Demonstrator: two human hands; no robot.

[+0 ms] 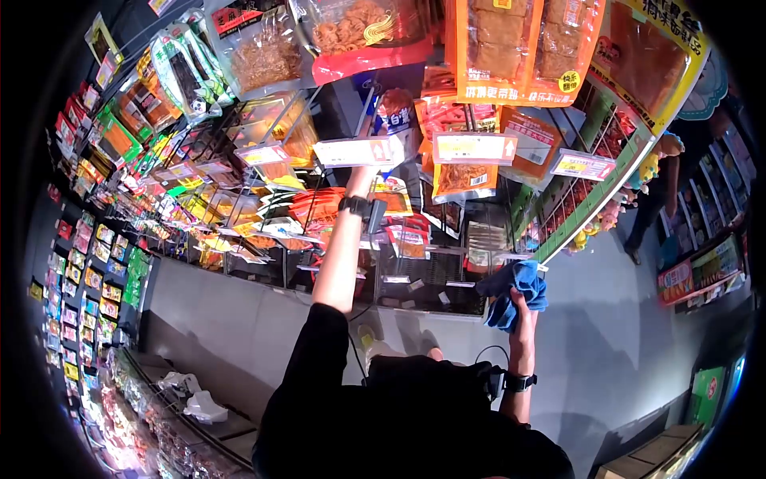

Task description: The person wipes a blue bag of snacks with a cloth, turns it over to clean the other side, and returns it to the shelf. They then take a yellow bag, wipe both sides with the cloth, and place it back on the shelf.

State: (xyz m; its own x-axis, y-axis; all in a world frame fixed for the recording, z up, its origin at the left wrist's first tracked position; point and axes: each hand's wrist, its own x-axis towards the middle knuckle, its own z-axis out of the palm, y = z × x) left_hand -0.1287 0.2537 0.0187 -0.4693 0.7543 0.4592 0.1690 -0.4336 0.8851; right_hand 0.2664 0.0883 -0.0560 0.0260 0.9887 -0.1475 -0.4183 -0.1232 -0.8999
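Note:
My left arm stretches up into the snack rack, and my left hand (365,176) is mostly hidden behind a white price tag holder (351,152). Its fingers do not show clearly. Close by that hand hangs a blue-and-white snack packet (393,120) on a hook. Lower down on the right, my right hand (521,310) grips a crumpled blue cloth (515,289) beside the corner of the rack. Both wrists wear black bands with small devices attached.
Large orange snack packs (527,48) hang at the front of the rack, with a red-edged pack (363,36) left of them. More price tags (475,148) stick out. Plush toys (614,209) hang at the right end. Another person (650,207) stands farther right. White plastic bags (203,405) lie lower left.

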